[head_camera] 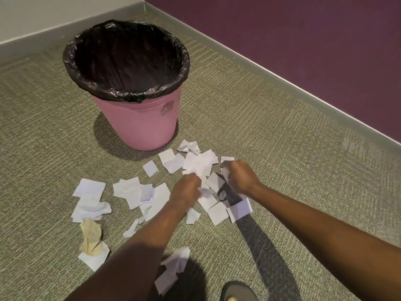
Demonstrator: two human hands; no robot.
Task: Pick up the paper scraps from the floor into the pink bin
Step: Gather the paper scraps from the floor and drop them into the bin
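A pink bin (pixel 143 124) lined with a black bag (pixel 125 59) stands upright on the carpet, its inside dark. White paper scraps (pixel 134 192) lie scattered on the floor in front of it. My left hand (pixel 185 190) is down in the middle of the pile, fingers closed on a crumpled scrap (pixel 206 191). My right hand (pixel 238 177) is a little to the right, closed on scraps at its fingertips (pixel 224 170). A yellowish crumpled piece (pixel 91 237) lies at the lower left of the pile.
Green-grey carpet (pixel 282 118) covers the floor. A purple wall with a grey baseboard (pixel 282 79) runs along the right, a pale wall at the back left. A dark sandal (pixel 237 292) shows at the bottom edge. More scraps (pixel 173 268) lie near my left arm.
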